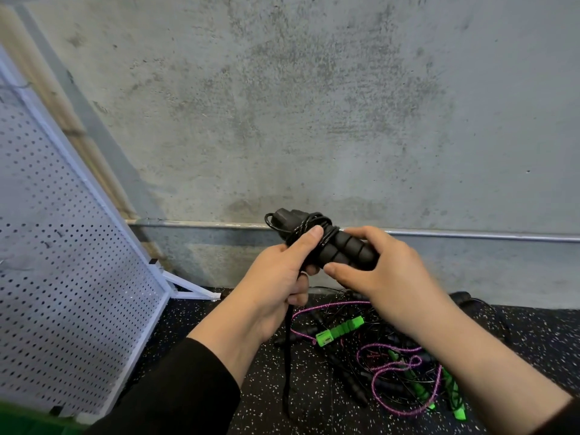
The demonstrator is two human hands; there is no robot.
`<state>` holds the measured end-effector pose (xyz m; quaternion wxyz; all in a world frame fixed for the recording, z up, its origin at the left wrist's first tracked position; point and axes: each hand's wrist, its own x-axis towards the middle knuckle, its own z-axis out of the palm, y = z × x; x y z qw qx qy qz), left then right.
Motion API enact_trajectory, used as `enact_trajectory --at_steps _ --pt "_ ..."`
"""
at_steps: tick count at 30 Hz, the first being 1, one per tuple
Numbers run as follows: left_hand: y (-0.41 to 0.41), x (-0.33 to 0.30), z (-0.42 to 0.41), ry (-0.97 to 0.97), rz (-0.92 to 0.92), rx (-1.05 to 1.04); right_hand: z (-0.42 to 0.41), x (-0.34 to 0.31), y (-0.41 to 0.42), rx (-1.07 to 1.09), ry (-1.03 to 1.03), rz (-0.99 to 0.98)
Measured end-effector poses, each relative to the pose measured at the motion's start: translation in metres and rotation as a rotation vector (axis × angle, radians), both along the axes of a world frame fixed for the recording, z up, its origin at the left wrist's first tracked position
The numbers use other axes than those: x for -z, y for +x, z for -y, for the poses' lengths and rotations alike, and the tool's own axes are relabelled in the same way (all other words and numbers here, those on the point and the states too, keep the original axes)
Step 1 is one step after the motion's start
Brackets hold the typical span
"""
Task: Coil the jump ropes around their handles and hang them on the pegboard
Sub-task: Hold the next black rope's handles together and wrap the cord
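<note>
We hold the black jump rope handles [342, 249] in front of the concrete wall [314, 105], above the speckled floor [270, 387]. Their long axis runs from upper left to lower right, the capped ends pointing up and left. Our left hand [279, 277] grips the wrapped black cord [317, 233], thumb pressed over the coils; our right hand [383, 271] has its fingers curled round the foam grips. A tangled pile of ropes [392, 365] lies on the floor below, and the white pegboard [62, 246] leans at left.
</note>
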<state>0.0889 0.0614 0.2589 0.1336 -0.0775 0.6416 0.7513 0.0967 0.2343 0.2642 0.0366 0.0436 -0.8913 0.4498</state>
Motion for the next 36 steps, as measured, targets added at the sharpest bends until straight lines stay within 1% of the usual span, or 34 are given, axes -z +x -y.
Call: enact_trajectory --at_steps 1,2,3,5,6,7,8,10,12,15,18,20,21,25,28,30,32,34,36 --pt "0.000 0.001 0.000 0.010 -0.001 -0.009 -0.001 0.000 -0.001 -0.012 -0.012 0.009" --pt "0.000 0.001 0.000 0.020 -0.006 -0.012 -0.002 -0.002 -0.001 -0.019 -0.093 0.032" --pt "0.000 0.002 0.000 0.027 -0.016 -0.009 -0.002 -0.003 -0.001 -0.026 -0.252 0.098" --pt "0.001 0.001 -0.001 0.036 -0.042 0.009 -0.001 -0.007 -0.001 -0.056 -0.673 0.354" --pt "0.001 0.000 -0.002 0.036 -0.056 0.016 -0.001 -0.008 0.000 -0.080 -0.839 0.495" --pt "0.001 -0.001 -0.003 0.030 -0.066 0.017 -0.003 -0.009 0.001 -0.116 -0.935 0.616" --pt "0.001 -0.001 -0.002 0.020 -0.071 0.016 -0.005 -0.008 0.001 -0.166 -0.980 0.708" --pt "0.000 -0.001 -0.001 0.001 -0.065 0.016 -0.007 -0.009 0.003 -0.240 -0.997 0.782" --pt "-0.002 0.000 0.001 -0.001 -0.053 0.029 -0.006 -0.007 0.002 -0.234 -0.975 0.743" --pt "-0.004 -0.001 0.005 -0.036 -0.030 0.056 -0.004 -0.004 0.000 -0.154 -0.910 0.561" --pt "-0.005 -0.003 0.012 -0.121 -0.015 0.087 -0.003 -0.003 -0.002 -0.071 -0.773 0.363" --pt "-0.003 -0.003 0.013 -0.146 -0.010 0.106 -0.002 -0.004 -0.002 -0.011 -0.697 0.299" --pt "-0.004 -0.003 0.013 -0.145 -0.004 0.106 -0.002 -0.004 -0.002 0.010 -0.631 0.267" --pt "-0.003 -0.003 0.006 -0.060 0.031 0.085 -0.001 -0.001 -0.002 -0.012 -0.203 0.079" --pt "-0.003 -0.002 0.002 0.055 0.062 0.069 0.006 0.001 0.000 -0.047 -0.021 0.021" --pt "-0.002 -0.001 0.000 0.095 0.076 0.041 0.010 0.001 0.002 -0.066 0.071 -0.026" --pt "-0.001 0.000 -0.003 0.108 0.075 0.003 0.013 0.003 0.004 -0.097 0.129 -0.066" --pt "0.000 0.001 -0.004 0.116 0.068 -0.019 0.015 0.004 0.006 -0.122 0.145 -0.069" --pt "0.000 0.000 -0.004 0.118 0.046 -0.025 0.013 0.002 0.007 -0.143 0.074 -0.036"
